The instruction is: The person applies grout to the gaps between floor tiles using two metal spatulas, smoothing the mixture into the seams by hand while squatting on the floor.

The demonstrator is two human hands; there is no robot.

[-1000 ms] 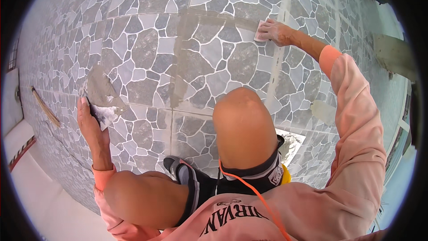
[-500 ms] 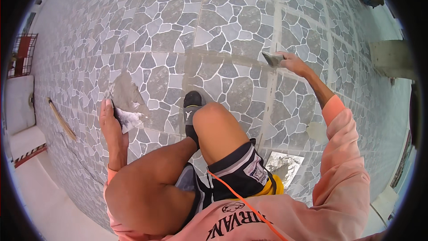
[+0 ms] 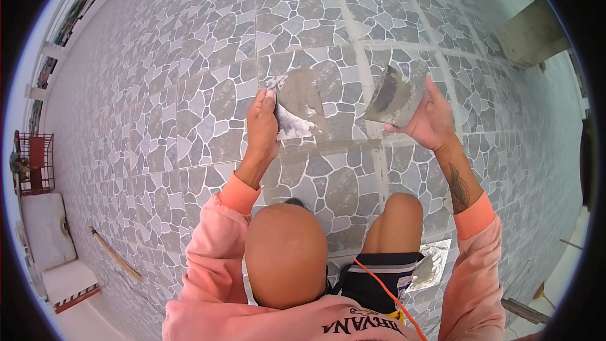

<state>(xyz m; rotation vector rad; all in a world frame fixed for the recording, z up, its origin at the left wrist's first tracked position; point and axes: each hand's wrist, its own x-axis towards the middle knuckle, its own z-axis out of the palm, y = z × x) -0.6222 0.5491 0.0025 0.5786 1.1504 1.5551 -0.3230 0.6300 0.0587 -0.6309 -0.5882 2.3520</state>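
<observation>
While both forearms reach forward over the tiled floor point(image 3: 214, 95), the left hand point(image 3: 261, 119) grips the left edge of a thin, pale board point(image 3: 291, 127), its thumb lying over the top and the other fingers mostly hidden. Grey grout paste point(image 3: 300, 93) is heaped on the far part of that board, while its near corner is whitish and smeared. To the right and apart from it, the right hand point(image 3: 435, 119) holds a flat, grout-smeared spreader point(image 3: 390, 100) by its right side, with thumb and fingers spread wide along the edge; a dark patch marks the spreader's left part. Both pieces are in front of the knees, above tiles patterned like irregular stones with white outlines. Greyish grout bands point(image 3: 365, 76) run along the joints between and beyond the hands. Near the right knee point(image 3: 398, 221) lies a shiny sheet point(image 3: 432, 266) with grey residue on it. Over at the left, a slightly bent stick point(image 3: 117, 256) lies on the floor, with a red wire crate point(image 3: 38, 161) farther off; at far right is a concrete block point(image 3: 533, 33).
</observation>
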